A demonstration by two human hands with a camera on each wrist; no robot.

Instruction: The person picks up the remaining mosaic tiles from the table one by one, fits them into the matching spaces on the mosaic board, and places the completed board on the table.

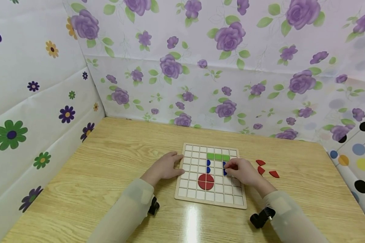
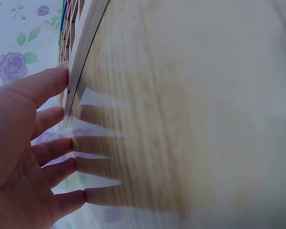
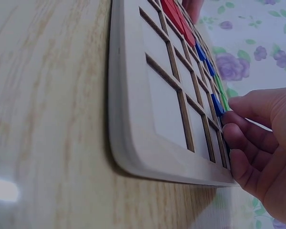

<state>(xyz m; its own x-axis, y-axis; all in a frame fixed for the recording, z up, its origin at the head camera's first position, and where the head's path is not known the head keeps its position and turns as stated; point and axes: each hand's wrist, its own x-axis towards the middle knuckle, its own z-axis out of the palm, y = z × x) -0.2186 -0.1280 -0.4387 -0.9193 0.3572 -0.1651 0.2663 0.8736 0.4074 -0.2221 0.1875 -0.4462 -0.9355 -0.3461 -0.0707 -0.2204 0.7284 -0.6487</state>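
Note:
A wooden grid board [image 1: 192, 199] with white cells lies on the table. My left hand [image 1: 165, 166] rests at its left edge, fingers spread; in the left wrist view the thumb [image 2: 47, 85] touches the rim. My right hand [image 1: 242, 171] is over the board's right side, thumb and curled fingers pinching at a blue half-circle piece [image 1: 224, 172]. The right wrist view shows a blue piece [image 3: 217, 105] beside the fingertips, which partly hide that spot. Two more blue half-circles [image 1: 208, 166], a row of green squares [image 1: 218, 157] and a red circle of quarter pieces [image 1: 206, 182] sit in cells.
Loose red quarter pieces [image 1: 274, 174] lie on the wooden table [image 1: 134, 145] to the right of the board. Flower-patterned cloth [image 1: 170, 91] hangs behind and to the left. Dark wrist mounts [image 1: 262, 217] are strapped to both sleeves.

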